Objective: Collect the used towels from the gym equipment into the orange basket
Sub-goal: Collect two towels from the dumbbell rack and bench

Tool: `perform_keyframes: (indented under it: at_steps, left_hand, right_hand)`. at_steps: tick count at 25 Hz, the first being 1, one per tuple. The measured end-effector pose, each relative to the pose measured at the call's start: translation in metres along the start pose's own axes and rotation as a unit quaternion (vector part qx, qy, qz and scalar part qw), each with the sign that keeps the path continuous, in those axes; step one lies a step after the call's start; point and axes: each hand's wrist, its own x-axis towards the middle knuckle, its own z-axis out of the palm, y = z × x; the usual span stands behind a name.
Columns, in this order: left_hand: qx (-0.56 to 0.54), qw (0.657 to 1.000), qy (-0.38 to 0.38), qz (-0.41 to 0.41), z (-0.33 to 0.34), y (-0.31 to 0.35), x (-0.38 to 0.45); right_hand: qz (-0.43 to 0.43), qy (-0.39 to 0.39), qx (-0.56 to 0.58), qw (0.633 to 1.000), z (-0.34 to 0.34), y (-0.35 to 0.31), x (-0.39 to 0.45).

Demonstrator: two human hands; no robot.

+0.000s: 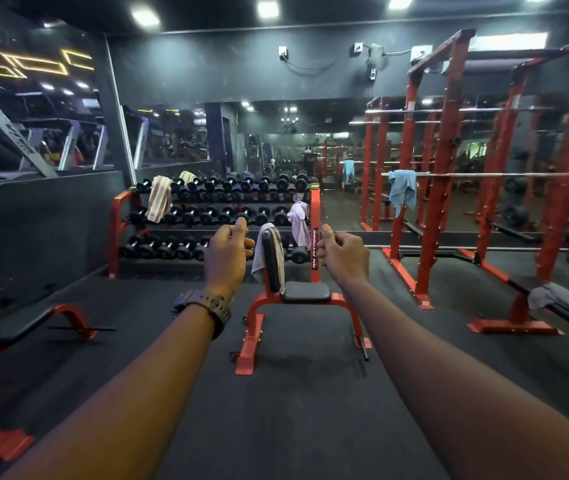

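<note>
My left hand (229,252) and my right hand (343,252) are stretched forward, fingers loosely curled, holding nothing. Between them a grey towel (258,252) hangs over the backrest of a red seat bench (305,292). A striped beige towel (159,199) drapes over the dumbbell rack (116,216), and a pale pink towel (299,220) hangs at the rack's right end. A blue towel (402,190) hangs on a barbell in the red squat rack (438,168). A grey towel (553,296) lies on the bench at the right. No orange basket is in view.
Black rubber floor lies between me and the seat bench. A low red bench (33,323) stands at the left. Red squat racks fill the right side. Mirrors cover the back wall and show a reflected blue towel (348,169).
</note>
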Motion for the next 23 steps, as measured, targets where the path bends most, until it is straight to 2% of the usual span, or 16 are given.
perform_keyframes:
  at_steps: [10, 17, 23]
  left_hand:
    - [0.016, 1.000, 0.015, -0.003, 0.117, -0.112, 0.243]
    - [0.025, 0.999, 0.015, -0.016, 0.163, -0.229, 0.422]
    - [0.038, 0.999, -0.003, -0.026, 0.183, -0.307, 0.581]
  right_hand:
    - [0.008, -0.006, -0.019, 1.000, 0.115, 0.105, 0.255]
    - [0.017, -0.027, -0.026, 0.999, 0.258, 0.183, 0.407]
    - [0.036, -0.031, -0.043, 0.998, 0.377, 0.220, 0.527]
